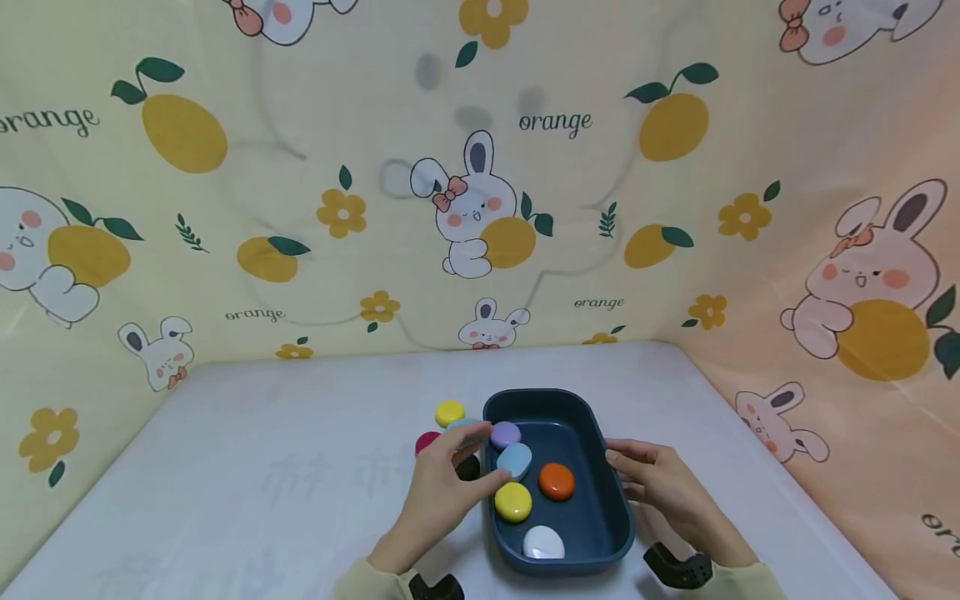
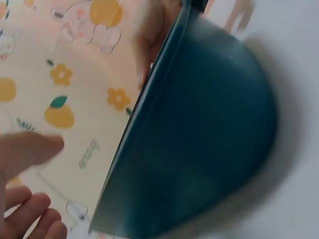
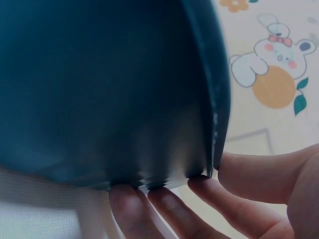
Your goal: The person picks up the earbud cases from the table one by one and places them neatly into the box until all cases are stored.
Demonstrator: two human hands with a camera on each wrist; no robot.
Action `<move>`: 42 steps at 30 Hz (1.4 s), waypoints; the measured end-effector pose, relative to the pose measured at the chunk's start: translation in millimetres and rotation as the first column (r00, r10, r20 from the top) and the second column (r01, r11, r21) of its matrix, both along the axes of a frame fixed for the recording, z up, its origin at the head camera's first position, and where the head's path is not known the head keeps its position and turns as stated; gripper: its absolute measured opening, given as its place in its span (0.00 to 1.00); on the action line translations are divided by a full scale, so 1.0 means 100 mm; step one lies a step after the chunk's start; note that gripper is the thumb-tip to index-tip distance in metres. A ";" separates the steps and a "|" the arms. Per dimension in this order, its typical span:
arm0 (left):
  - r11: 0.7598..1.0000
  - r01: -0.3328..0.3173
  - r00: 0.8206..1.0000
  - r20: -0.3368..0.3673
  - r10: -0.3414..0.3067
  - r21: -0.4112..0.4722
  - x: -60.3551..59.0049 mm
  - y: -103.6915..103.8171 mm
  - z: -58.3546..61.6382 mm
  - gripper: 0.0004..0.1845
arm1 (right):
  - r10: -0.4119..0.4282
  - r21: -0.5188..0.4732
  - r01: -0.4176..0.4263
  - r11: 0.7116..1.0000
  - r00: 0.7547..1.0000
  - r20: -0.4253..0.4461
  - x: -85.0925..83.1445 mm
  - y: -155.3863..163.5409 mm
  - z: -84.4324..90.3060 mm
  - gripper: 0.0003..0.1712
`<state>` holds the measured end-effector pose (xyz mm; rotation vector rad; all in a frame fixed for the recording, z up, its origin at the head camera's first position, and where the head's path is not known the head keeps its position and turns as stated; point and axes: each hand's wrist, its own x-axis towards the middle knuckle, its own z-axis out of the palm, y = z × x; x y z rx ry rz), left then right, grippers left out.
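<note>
A dark blue rectangular tray (image 1: 592, 533) with rounded corners stands on the table in the head view. Inside it lie several glossy rounded pieces: purple (image 1: 506, 434), light blue (image 1: 514, 462), orange (image 1: 557, 482), yellow (image 1: 513, 502) and white (image 1: 543, 542). My left hand (image 1: 442, 487) reaches over the tray's left rim, thumb and fingers spread apart beside the light blue piece. In the left wrist view its fingers (image 2: 30, 211) show above the rim with nothing between them. My right hand (image 1: 678, 492) grips the right wall, thumb at the rim and fingers against the outside.
Left of the tray, partly behind my left hand, more pieces lie on the white table (image 1: 247, 492): yellow (image 1: 450, 412), dark red (image 1: 427, 442), black (image 1: 468, 468) and light blue (image 1: 463, 422). A printed cloth (image 1: 300, 192) hangs behind and along the sides.
</note>
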<state>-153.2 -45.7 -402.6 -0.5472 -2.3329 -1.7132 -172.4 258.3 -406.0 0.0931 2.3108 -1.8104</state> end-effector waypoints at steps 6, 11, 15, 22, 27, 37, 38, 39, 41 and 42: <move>0.992 -0.126 0.992 0.027 0.127 -0.031 0.00 -0.20 -0.12 0.27 | -0.003 0.003 0.003 1.000 1.000 0.002 -0.01 -0.01 -0.01 0.28; 0.987 -0.153 0.982 0.099 0.158 -0.058 -0.01 -0.32 -0.25 0.28 | -0.012 0.002 0.012 1.000 1.000 0.011 -0.01 -0.01 0.00 0.28; 0.989 -0.145 0.985 0.091 0.147 -0.029 -0.05 -0.36 -0.30 0.29 | -0.023 0.001 0.023 1.000 1.000 0.015 -0.01 -0.01 0.01 0.27; 0.991 -0.128 0.980 0.148 0.133 -0.045 -0.06 -0.32 -0.37 0.27 | -0.012 0.001 0.012 1.000 1.000 0.012 -0.01 0.00 0.00 0.29; 0.986 -0.125 0.985 0.105 0.136 -0.107 -0.06 -0.29 -0.43 0.28 | -0.018 0.007 0.018 1.000 1.000 0.013 -0.02 0.00 0.00 0.29; 0.985 -0.101 0.987 0.113 0.118 -0.143 -0.04 -0.28 -0.44 0.25 | 0.000 0.016 0.000 1.000 1.000 0.003 -0.01 -0.01 0.01 0.29; 0.984 -0.098 0.986 0.121 0.116 -0.146 -0.04 -0.28 -0.44 0.25 | -0.003 0.016 0.003 1.000 1.000 0.003 -0.01 -0.01 0.01 0.29; 0.984 -0.097 0.985 0.128 0.117 -0.151 -0.04 -0.27 -0.44 0.25 | -0.008 0.016 0.008 1.000 1.000 0.004 -0.01 -0.02 0.01 0.29; 0.983 -0.100 0.984 0.132 0.120 -0.153 -0.04 -0.27 -0.44 0.24 | -0.012 0.019 0.012 1.000 1.000 0.003 -0.01 -0.02 0.00 0.28; 0.983 -0.101 0.984 0.128 0.121 -0.151 -0.04 -0.27 -0.44 0.23 | -0.015 0.019 0.015 1.000 1.000 0.004 -0.01 -0.02 0.00 0.28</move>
